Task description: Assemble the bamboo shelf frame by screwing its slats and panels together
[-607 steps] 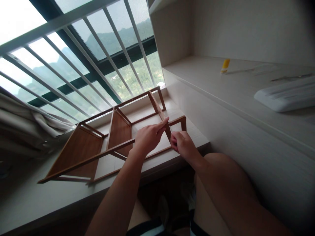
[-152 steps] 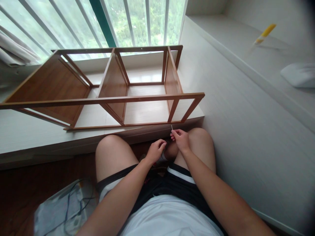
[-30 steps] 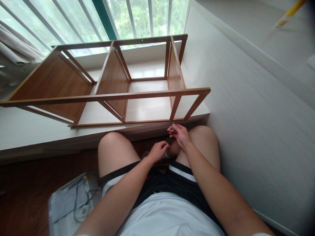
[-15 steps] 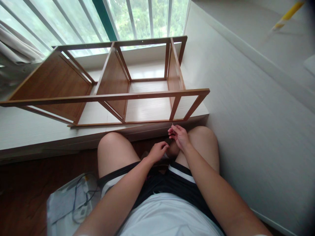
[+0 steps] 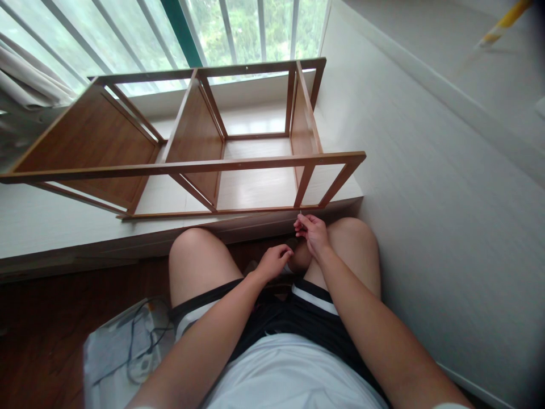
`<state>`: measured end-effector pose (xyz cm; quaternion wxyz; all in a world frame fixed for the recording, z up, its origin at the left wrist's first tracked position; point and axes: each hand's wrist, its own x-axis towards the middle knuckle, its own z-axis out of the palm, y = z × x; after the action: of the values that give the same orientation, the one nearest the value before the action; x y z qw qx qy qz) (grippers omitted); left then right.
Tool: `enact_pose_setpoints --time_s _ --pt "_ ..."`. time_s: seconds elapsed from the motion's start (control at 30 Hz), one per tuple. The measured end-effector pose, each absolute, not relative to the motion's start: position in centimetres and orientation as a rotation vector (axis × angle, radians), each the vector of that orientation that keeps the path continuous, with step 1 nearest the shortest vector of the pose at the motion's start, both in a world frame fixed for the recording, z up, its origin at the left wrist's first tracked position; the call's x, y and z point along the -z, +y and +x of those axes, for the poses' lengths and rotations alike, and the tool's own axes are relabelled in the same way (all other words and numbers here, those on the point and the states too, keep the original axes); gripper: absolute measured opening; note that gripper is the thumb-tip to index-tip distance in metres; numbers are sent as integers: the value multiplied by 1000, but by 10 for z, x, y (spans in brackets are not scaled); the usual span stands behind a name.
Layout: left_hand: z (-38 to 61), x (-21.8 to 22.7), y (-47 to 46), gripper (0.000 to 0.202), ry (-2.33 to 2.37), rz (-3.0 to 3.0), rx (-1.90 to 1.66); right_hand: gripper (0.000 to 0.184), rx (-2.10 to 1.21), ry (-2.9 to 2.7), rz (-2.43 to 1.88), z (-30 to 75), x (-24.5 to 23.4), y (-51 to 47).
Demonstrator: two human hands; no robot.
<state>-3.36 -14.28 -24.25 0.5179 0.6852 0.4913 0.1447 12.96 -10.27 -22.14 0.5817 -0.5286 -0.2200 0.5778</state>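
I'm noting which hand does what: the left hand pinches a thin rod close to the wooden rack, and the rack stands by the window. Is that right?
Not quite: the right hand, not the left, pinches the thin rod, as the head view shows. It is close to the rack, which stands by the window.

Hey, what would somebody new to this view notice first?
Probably the brown wooden rack, lying on the pale ledge below the barred window. Then the right hand, pinching a thin pale piece near the rack's lower front rail. A yellow item also stands out at the upper right.
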Motion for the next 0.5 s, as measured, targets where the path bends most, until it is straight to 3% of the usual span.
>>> enact_pose_setpoints --time_s 0.5 --pt "-33 241 -143 27 1185 1630 -331 32 -1509 -568 -1076 129 216 -104"
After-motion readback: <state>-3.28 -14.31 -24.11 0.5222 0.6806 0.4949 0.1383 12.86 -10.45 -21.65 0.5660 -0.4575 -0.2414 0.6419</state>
